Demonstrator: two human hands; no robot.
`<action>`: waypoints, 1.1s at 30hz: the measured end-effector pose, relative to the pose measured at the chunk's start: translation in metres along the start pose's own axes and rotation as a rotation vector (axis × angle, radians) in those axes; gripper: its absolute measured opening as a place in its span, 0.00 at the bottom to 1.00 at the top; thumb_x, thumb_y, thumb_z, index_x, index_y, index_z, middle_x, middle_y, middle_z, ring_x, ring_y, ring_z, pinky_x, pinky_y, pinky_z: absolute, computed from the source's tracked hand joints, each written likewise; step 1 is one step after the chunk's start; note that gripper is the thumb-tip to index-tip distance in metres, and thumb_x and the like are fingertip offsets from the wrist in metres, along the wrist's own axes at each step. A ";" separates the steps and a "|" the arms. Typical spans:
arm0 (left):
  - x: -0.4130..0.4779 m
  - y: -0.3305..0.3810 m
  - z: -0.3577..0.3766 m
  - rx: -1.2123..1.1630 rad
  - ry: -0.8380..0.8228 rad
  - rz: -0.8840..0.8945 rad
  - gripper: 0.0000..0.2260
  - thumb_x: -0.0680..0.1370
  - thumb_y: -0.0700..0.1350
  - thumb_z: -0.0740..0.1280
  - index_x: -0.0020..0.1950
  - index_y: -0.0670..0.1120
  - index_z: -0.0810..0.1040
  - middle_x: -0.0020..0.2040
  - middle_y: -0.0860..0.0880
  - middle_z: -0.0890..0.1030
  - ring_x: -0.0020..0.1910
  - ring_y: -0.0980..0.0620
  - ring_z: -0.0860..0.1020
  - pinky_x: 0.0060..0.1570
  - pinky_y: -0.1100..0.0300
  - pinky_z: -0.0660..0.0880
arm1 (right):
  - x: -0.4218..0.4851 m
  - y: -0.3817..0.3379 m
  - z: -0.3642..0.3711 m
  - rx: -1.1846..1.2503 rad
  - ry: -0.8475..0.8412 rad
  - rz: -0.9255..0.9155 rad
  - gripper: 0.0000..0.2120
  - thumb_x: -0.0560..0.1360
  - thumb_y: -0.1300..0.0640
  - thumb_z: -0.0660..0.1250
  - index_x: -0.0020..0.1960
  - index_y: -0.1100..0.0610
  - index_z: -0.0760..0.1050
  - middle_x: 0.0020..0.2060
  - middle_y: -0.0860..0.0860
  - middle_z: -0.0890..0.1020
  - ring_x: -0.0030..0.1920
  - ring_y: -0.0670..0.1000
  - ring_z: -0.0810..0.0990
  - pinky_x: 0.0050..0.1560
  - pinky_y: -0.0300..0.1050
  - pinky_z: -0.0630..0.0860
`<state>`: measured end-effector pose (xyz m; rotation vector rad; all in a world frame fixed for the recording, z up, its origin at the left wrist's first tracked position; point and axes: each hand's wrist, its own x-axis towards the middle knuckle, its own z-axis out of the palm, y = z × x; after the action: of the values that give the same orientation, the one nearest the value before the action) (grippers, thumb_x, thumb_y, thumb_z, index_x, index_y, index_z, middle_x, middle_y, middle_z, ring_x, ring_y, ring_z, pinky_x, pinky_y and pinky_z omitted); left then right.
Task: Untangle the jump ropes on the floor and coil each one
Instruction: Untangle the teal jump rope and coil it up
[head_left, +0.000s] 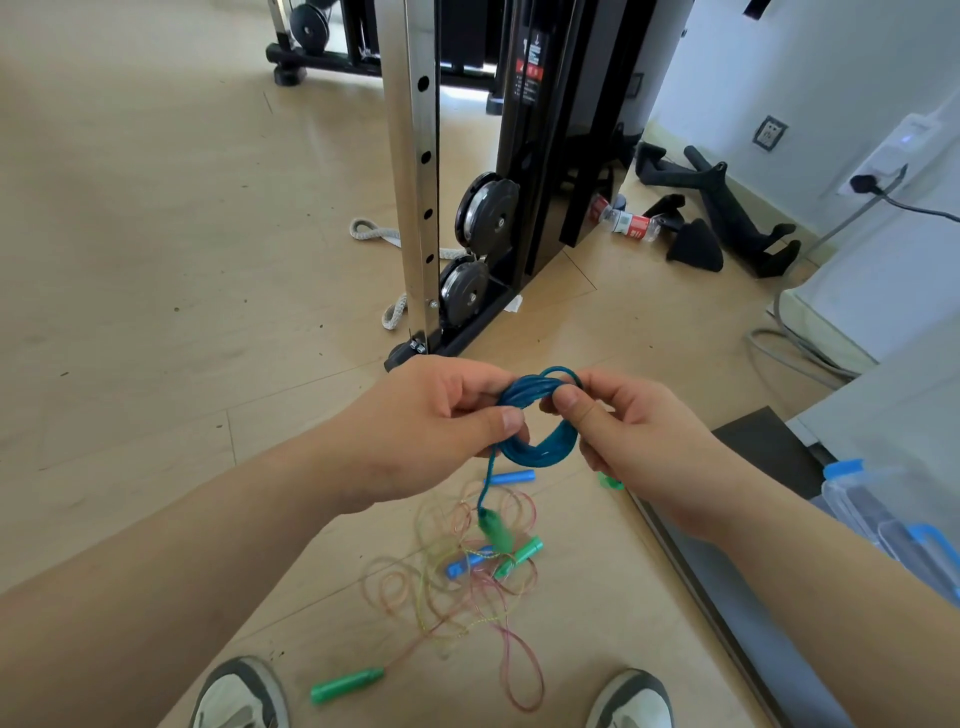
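A blue jump rope is wound into a small coil held above the floor. My left hand pinches the coil's left side and my right hand pinches its right side. One strand hangs down from the coil to a blurred green handle. On the floor below lies a loose tangle of thin pink and yellow ropes with a blue handle, a green handle and another green handle. A further blue handle lies under the coil.
A black and steel cable machine stands ahead with white rope at its base. Black attachments and a bottle lie by the wall. A clear bin with blue clips sits at right. My shoes are at the bottom edge.
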<state>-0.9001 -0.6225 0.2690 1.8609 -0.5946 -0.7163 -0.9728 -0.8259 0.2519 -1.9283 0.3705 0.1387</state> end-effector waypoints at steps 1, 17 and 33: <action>0.001 -0.001 0.001 -0.003 0.000 -0.011 0.09 0.83 0.40 0.66 0.56 0.50 0.85 0.47 0.51 0.88 0.50 0.55 0.86 0.59 0.55 0.81 | 0.000 0.000 0.001 0.003 -0.005 -0.005 0.09 0.82 0.47 0.65 0.52 0.47 0.83 0.32 0.40 0.80 0.31 0.43 0.71 0.35 0.37 0.70; 0.008 -0.021 -0.013 0.549 0.224 -0.063 0.07 0.82 0.47 0.66 0.49 0.48 0.83 0.36 0.46 0.80 0.31 0.53 0.71 0.32 0.61 0.67 | -0.006 0.000 -0.022 -0.272 -0.145 0.251 0.05 0.76 0.54 0.75 0.43 0.53 0.86 0.40 0.52 0.88 0.48 0.53 0.87 0.55 0.51 0.84; 0.011 -0.023 -0.004 0.314 0.224 -0.179 0.05 0.80 0.46 0.70 0.49 0.48 0.85 0.43 0.41 0.84 0.46 0.39 0.83 0.51 0.42 0.82 | -0.011 -0.016 -0.026 0.641 -0.316 0.220 0.11 0.70 0.71 0.74 0.50 0.62 0.81 0.44 0.59 0.82 0.43 0.54 0.85 0.40 0.46 0.85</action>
<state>-0.8877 -0.6186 0.2471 2.2717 -0.4157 -0.5394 -0.9802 -0.8424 0.2793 -1.2070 0.3588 0.4115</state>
